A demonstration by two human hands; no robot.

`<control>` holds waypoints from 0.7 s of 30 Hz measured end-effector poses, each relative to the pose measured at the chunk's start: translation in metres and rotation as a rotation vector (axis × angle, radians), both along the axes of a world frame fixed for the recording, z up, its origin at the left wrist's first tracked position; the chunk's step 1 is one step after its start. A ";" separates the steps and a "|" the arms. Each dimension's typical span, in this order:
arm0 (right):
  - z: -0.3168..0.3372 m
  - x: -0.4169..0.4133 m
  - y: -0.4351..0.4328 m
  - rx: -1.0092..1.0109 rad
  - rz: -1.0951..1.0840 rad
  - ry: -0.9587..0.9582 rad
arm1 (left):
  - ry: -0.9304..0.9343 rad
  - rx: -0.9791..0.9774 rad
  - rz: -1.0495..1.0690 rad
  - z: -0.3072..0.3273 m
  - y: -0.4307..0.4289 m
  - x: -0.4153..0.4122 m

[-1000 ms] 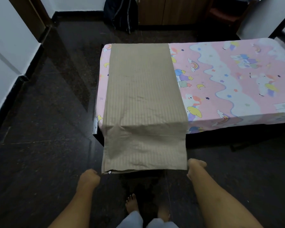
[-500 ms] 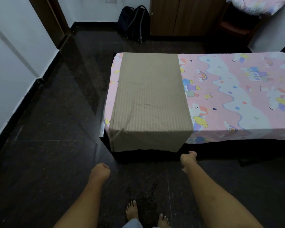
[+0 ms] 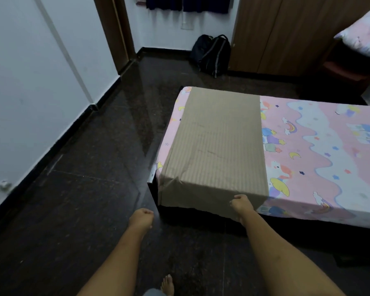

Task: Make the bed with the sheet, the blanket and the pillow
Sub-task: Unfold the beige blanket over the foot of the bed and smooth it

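The bed carries a pink cartoon-print sheet (image 3: pixel 320 159) spread flat over it. A brown striped blanket (image 3: pixel 218 146), folded into a band, lies across the bed's left end, and its near edge hangs over the side. My right hand (image 3: pixel 241 205) is a curled fist in front of that hanging edge; I see no cloth between its fingers. My left hand (image 3: pixel 140 218) is also a fist, over the dark floor left of the bed and apart from the blanket. A pink pillow (image 3: pixel 363 37) rests on a chair at the far right.
A black backpack (image 3: pixel 212 53) leans against the brown wardrobe (image 3: pixel 286 33) behind the bed. White walls and a door frame (image 3: pixel 115 33) bound the dark polished floor (image 3: pixel 83 189) on the left. My bare foot (image 3: pixel 167 285) stands near the bottom edge.
Both hands came away from the blanket's near corners, and that end dropped to hang down the bed's side. My view swung left and up. The right fist now overlaps the hanging edge.
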State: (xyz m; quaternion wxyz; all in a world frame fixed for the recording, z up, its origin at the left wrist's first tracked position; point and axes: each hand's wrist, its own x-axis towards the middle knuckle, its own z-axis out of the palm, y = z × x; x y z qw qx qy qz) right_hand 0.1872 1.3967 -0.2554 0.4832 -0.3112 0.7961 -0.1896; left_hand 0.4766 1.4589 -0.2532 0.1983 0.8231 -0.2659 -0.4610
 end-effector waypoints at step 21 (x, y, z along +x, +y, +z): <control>0.005 0.239 -0.157 -0.014 0.306 0.143 | 0.250 -0.067 0.014 0.014 -0.186 0.208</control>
